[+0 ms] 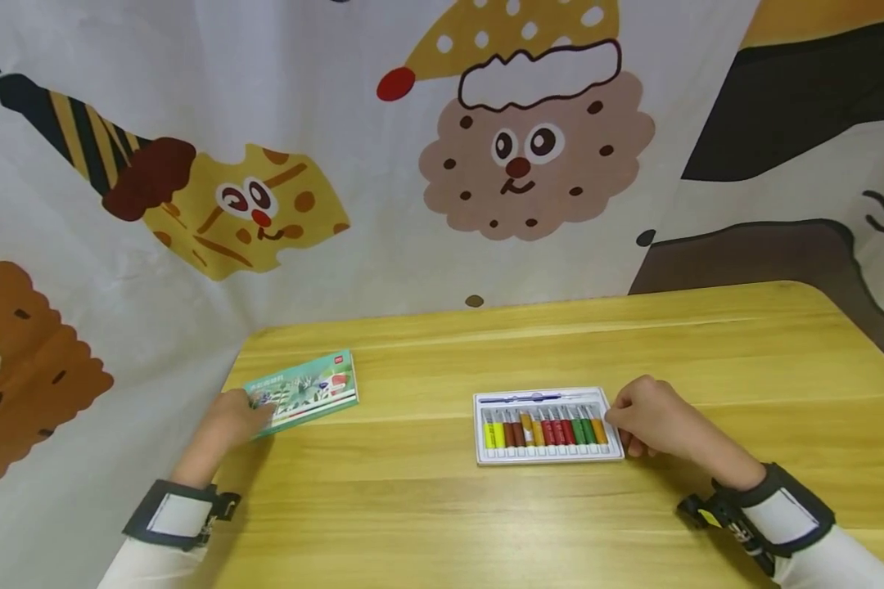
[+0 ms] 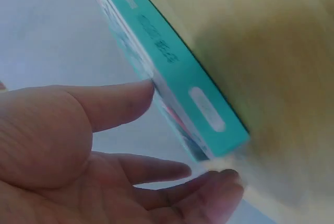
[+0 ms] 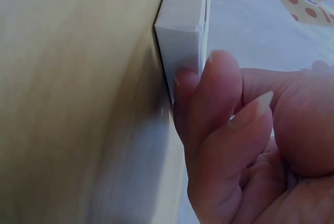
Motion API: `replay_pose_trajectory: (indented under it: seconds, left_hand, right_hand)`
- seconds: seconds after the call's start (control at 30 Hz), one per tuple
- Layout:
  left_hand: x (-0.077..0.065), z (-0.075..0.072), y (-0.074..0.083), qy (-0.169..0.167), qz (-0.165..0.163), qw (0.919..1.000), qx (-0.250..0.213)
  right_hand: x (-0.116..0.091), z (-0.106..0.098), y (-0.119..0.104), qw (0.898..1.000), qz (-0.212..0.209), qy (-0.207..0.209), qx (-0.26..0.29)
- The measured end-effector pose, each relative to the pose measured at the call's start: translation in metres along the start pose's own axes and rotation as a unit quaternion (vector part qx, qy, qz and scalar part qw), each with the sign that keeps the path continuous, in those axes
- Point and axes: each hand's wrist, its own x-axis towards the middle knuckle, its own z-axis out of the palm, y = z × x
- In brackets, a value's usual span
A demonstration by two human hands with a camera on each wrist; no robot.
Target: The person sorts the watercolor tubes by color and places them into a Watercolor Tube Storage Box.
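At the table's left side lies a flat green printed box [image 1: 305, 391]. My left hand [image 1: 230, 429] grips its left end, the thumb on the printed top. In the left wrist view, the fingers [image 2: 172, 195] curl near one corner of its teal side. A white paint tray [image 1: 486, 458] sits right of the table's middle, holding several paint tubes [image 1: 547, 432] in yellow, brown, orange, red and green. Above the tubes lies a thin paintbrush [image 1: 519, 399]. My right hand [image 1: 659, 421] pinches the tray's right edge, its fingers bent at the white corner in the right wrist view.
The wooden table [image 1: 383, 507] has a rounded far right corner. Behind it hangs a pale curtain [image 1: 383, 270] with cartoon biscuits, reaching down to the table's back and left edges. Each wrist carries a dark strap with a small camera [image 1: 737, 523].
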Motion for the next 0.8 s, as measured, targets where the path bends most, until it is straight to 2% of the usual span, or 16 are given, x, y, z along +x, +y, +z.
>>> replay_pose_trajectory:
  seconds: [0.17,0.4,0.63,0.8]
  left_hand:
    - [0.001,-0.003,-0.004,-0.015,0.002,0.9998,-0.013]
    - [0.001,-0.004,0.011,-0.026,0.022,0.9994,0.008]
    - [-0.001,0.004,0.029,-0.036,0.025,0.998,-0.045]
    - [-0.002,0.011,0.042,-0.033,0.03,0.9972,-0.06]
  right_hand:
    - [0.003,-0.006,0.003,1.0,-0.004,0.005,-0.001]
    - [0.005,-0.013,0.009,1.0,0.0,0.013,0.009]
    - [0.009,-0.017,0.014,1.0,0.009,0.012,0.017]
    - [0.011,-0.016,0.015,1.0,0.009,0.018,0.017]
